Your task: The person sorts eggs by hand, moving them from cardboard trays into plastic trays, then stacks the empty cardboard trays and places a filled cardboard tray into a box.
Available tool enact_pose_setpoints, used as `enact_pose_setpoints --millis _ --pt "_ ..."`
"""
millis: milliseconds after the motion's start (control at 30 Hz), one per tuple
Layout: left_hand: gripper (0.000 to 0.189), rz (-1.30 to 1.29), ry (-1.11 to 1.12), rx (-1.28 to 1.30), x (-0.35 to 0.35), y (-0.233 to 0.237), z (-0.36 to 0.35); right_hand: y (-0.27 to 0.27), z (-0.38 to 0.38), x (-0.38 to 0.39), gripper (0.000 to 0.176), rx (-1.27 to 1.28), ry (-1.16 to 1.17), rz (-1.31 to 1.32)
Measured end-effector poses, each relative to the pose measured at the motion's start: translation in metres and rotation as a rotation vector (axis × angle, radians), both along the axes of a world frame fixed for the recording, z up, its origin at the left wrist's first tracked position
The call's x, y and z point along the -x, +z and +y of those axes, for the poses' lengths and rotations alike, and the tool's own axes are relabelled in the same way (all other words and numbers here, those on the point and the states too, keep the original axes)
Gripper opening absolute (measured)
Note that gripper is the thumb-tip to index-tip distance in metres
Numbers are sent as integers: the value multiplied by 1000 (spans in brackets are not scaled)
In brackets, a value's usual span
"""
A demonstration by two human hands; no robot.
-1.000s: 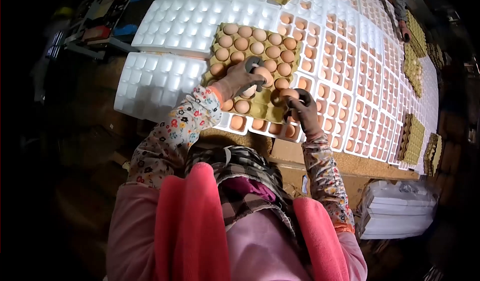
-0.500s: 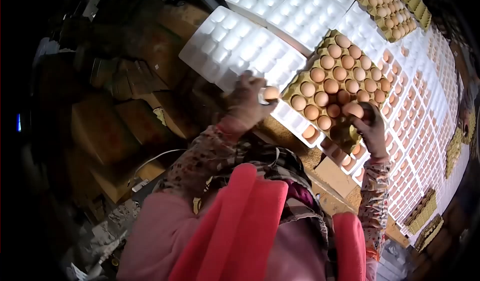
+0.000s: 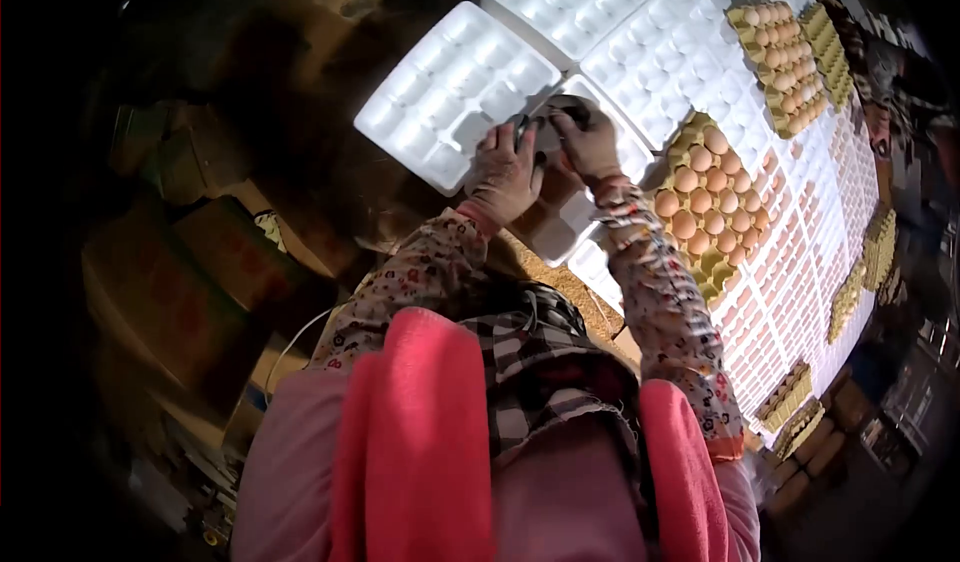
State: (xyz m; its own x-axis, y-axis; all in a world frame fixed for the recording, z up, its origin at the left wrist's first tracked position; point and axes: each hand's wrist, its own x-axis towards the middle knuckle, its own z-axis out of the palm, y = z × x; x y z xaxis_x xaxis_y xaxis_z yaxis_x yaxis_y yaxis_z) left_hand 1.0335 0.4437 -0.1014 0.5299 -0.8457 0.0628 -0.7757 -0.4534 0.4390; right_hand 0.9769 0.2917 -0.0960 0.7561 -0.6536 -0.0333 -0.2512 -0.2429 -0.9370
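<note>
My left hand (image 3: 503, 175) and my right hand (image 3: 588, 140) are close together over a white foam egg tray (image 3: 630, 150). The fingers of both are bent inward with dark tips. Whatever lies between them is in shadow and mostly covered, so I cannot make it out. Right of my right hand rests a yellowish pulp egg tray (image 3: 712, 274) carrying many brown eggs (image 3: 700, 201), with bare cups at its near end. Just beyond my left hand is another white foam tray (image 3: 440, 92) with bare hollows.
More white foam trays (image 3: 570, 7) spread away to the right, many filled with eggs. A second pulp tray of eggs (image 3: 785, 72) sits at the back, beside a bare pulp tray (image 3: 826, 54). Cardboard boxes (image 3: 160, 292) stand at the left. Part of another person (image 3: 880, 127) shows far right.
My right hand has swung left from the pulp tray, where it held an egg, to beside my left hand. The egg visible in my left hand is now hidden. The view has shifted.
</note>
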Motion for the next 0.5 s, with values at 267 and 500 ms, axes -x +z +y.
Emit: enact_pose_setpoints --millis 267,500 --pt "58 318 -582 275 64 49 -56 73 16 164 33 3 -478 16" --pt "33 -257 -1013 3 114 55 -57 79 53 245 52 726 120 768"
